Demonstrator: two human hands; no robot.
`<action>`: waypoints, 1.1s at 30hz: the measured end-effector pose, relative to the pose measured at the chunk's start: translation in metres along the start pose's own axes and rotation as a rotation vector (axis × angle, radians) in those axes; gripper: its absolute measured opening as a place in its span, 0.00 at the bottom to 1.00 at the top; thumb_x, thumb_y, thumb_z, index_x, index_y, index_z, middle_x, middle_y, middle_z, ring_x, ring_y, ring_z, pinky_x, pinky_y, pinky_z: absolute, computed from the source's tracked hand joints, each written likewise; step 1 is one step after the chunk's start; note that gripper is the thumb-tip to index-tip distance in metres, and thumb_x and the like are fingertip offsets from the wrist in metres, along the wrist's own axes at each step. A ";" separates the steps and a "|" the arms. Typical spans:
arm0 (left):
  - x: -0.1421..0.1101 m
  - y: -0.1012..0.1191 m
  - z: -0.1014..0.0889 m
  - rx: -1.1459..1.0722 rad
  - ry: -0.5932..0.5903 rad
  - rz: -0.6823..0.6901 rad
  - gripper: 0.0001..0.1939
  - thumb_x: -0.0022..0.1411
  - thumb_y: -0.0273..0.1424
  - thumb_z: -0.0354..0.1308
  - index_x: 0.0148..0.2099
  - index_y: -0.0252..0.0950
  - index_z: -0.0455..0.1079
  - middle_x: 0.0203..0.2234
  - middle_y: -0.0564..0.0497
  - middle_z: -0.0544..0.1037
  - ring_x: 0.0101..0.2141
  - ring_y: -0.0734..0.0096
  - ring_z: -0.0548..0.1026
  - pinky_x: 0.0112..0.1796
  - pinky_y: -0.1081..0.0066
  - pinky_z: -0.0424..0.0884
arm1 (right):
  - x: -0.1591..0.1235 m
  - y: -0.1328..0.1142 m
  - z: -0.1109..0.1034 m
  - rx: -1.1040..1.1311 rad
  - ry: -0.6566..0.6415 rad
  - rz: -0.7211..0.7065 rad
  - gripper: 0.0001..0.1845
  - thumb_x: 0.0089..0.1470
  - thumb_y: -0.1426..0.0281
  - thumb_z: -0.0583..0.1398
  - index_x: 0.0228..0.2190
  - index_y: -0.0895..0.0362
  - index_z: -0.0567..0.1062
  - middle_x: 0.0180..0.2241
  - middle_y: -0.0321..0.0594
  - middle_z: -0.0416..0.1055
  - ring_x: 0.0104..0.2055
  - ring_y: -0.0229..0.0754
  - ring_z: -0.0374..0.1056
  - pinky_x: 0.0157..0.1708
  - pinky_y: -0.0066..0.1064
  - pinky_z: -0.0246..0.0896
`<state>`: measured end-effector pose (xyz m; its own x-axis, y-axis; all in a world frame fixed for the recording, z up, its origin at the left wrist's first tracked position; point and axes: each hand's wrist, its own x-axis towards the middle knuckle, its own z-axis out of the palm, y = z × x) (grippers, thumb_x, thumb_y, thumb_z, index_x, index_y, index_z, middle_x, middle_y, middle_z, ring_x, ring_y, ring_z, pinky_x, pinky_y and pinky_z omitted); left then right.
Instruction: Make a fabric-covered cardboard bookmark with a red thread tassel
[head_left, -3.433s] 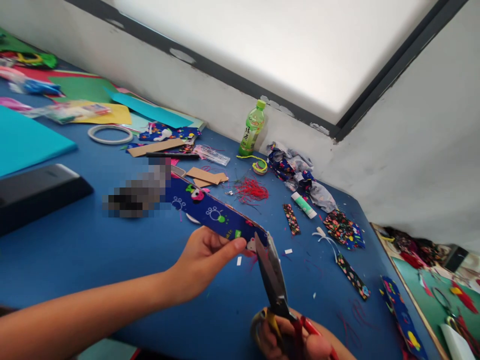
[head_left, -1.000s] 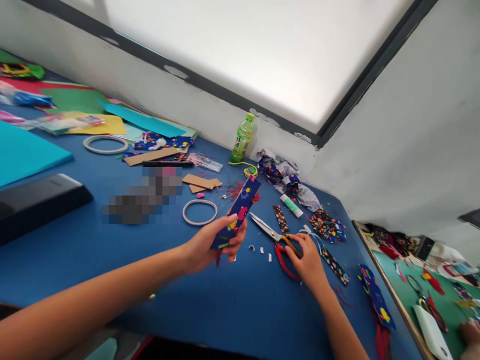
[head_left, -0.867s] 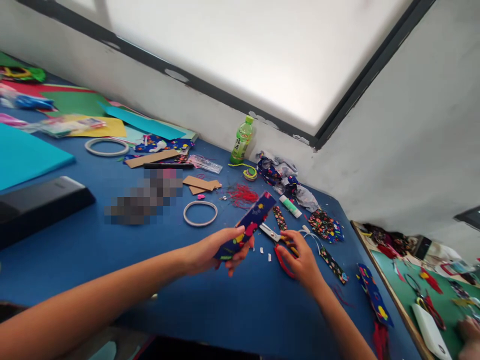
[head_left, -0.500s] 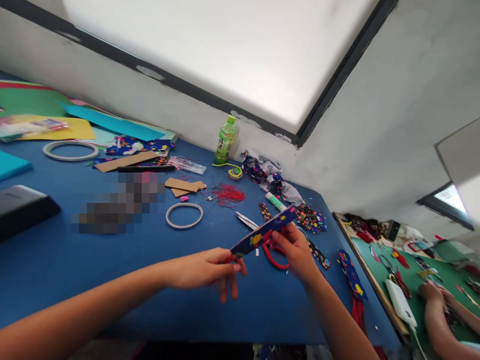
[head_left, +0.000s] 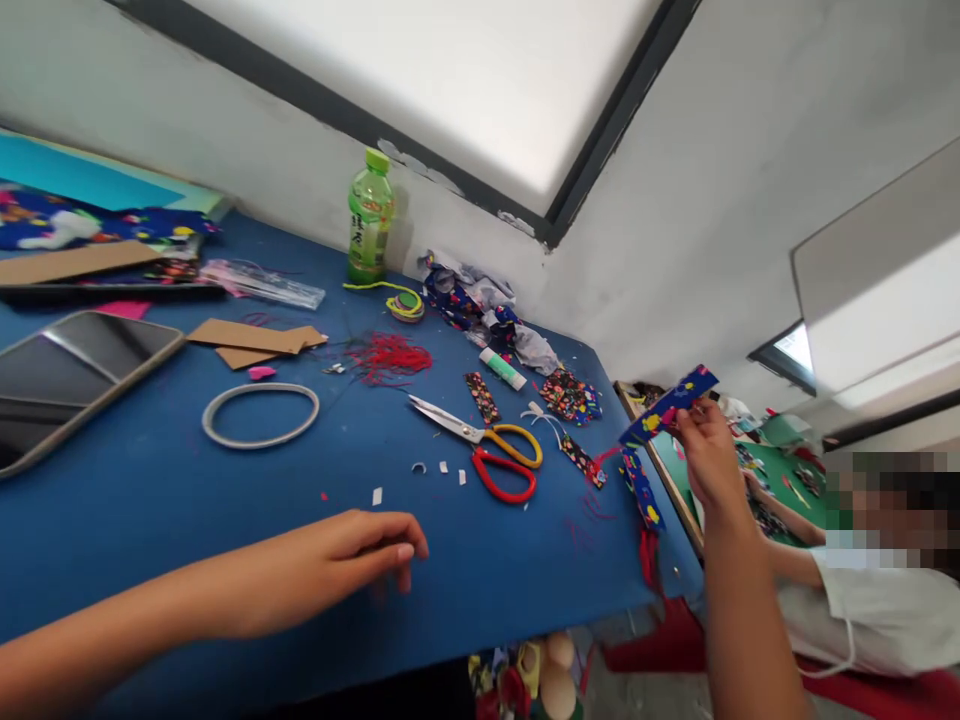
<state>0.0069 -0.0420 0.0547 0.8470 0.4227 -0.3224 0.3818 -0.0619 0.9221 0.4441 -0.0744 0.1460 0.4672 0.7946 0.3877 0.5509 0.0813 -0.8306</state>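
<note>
My right hand [head_left: 709, 450] pinches a stiff dark-blue floral strip [head_left: 660, 412], raised over the table's right edge. Red threads [head_left: 604, 462] trail from the strip's lower left end. A second blue floral strip [head_left: 641, 490] with a red tassel [head_left: 649, 556] lies below it by the edge. My left hand [head_left: 367, 556] hovers near the front of the blue table [head_left: 480, 560], holding nothing, its fingers loosely bent. Between the hands lie scissors [head_left: 480, 436] with one yellow and one red handle, their blades parted. Small dark floral strips [head_left: 481, 398] lie beside them.
A green bottle [head_left: 370, 220], crumpled fabric [head_left: 480, 300], a glue stick [head_left: 502, 369] and red threads [head_left: 390, 357] lie toward the wall. A grey ring [head_left: 212, 430], cardboard strips [head_left: 244, 336] and a phone [head_left: 82, 375] are left. Another person [head_left: 870, 600] sits at a green table on the right.
My right hand has carried the blue strip rightward, away from my left hand, which has let go of its lower end. The view has turned right, uncovering the scissors.
</note>
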 end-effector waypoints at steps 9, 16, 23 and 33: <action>-0.010 0.002 0.013 0.203 -0.069 -0.056 0.20 0.65 0.48 0.44 0.53 0.51 0.70 0.45 0.56 0.78 0.47 0.61 0.75 0.48 0.69 0.68 | -0.002 0.099 -0.058 -0.598 -0.300 0.346 0.15 0.61 0.64 0.58 0.46 0.60 0.70 0.44 0.42 0.70 0.41 0.41 0.70 0.40 0.38 0.70; -0.007 -0.001 0.013 0.248 -0.020 -0.078 0.21 0.65 0.47 0.45 0.54 0.50 0.70 0.47 0.54 0.78 0.48 0.59 0.75 0.50 0.66 0.70 | 0.000 0.119 -0.045 -0.852 -0.391 0.387 0.16 0.61 0.64 0.58 0.48 0.58 0.70 0.47 0.43 0.69 0.44 0.43 0.70 0.42 0.40 0.70; -0.003 -0.001 0.012 0.258 -0.021 -0.089 0.22 0.64 0.49 0.46 0.56 0.50 0.69 0.50 0.54 0.76 0.51 0.59 0.73 0.53 0.66 0.68 | -0.014 0.110 -0.041 -1.057 -0.372 0.311 0.16 0.61 0.63 0.58 0.49 0.58 0.69 0.49 0.44 0.69 0.46 0.44 0.69 0.45 0.43 0.68; -0.049 0.026 0.055 0.114 0.094 0.290 0.23 0.60 0.51 0.52 0.49 0.46 0.75 0.44 0.50 0.80 0.45 0.58 0.76 0.48 0.68 0.71 | -0.033 0.111 -0.038 -1.185 -0.304 0.254 0.24 0.60 0.57 0.57 0.52 0.59 0.67 0.45 0.45 0.72 0.44 0.46 0.71 0.47 0.45 0.65</action>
<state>-0.0043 -0.1139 0.0824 0.8906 0.4542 -0.0238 0.1734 -0.2908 0.9410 0.5164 -0.1143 0.0564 0.5598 0.8281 0.0303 0.8257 -0.5605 0.0639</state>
